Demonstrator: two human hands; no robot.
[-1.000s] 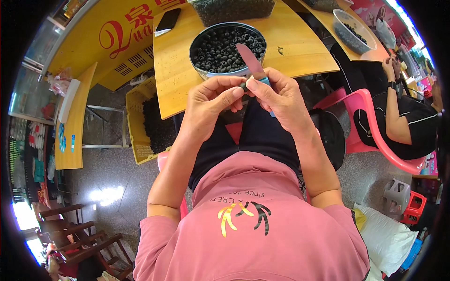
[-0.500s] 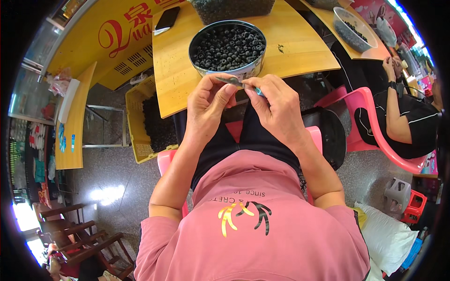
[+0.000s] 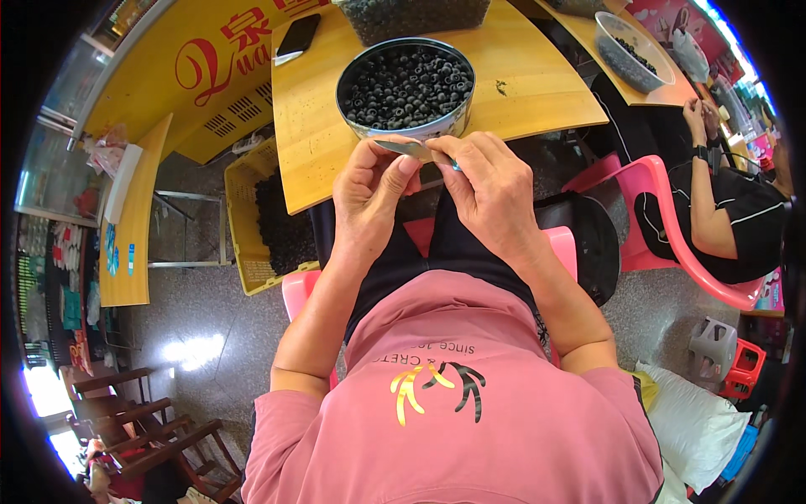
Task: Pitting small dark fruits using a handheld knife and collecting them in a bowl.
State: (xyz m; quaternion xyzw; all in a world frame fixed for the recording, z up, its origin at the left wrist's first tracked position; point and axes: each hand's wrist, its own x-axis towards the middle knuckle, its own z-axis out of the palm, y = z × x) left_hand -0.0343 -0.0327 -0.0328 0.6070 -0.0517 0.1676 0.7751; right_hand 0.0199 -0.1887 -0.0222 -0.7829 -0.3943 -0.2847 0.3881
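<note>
My right hand [image 3: 489,189] is closed around a small knife [image 3: 395,146]; a bit of its blue handle shows between the fingers. The thin grey blade points left, across the fingertips of my left hand [image 3: 369,189]. That hand is closed in a pinch, thumb against the forefinger, and whatever it pinches is hidden behind fingers and blade. Both hands meet just in front of a round bowl [image 3: 437,129] with a blue-patterned side. Heaped in it are small black round pieces [image 3: 407,88], several of them with a hole like a ring.
The bowl stands on a yellow wooden table [image 3: 537,92], with a clear tub [image 3: 411,18] of dark pieces and a phone [image 3: 300,35] beyond. Below left, a yellow crate [image 3: 243,202] holds more dark pieces. Another person [image 3: 714,202] sits right on a pink chair [image 3: 667,210], near a clear bowl [image 3: 634,63].
The blade has slid left over my left fingertips, covering the dark piece seen there before. My right hand has come slightly left, nearer the left one, and less of the blue handle shows.
</note>
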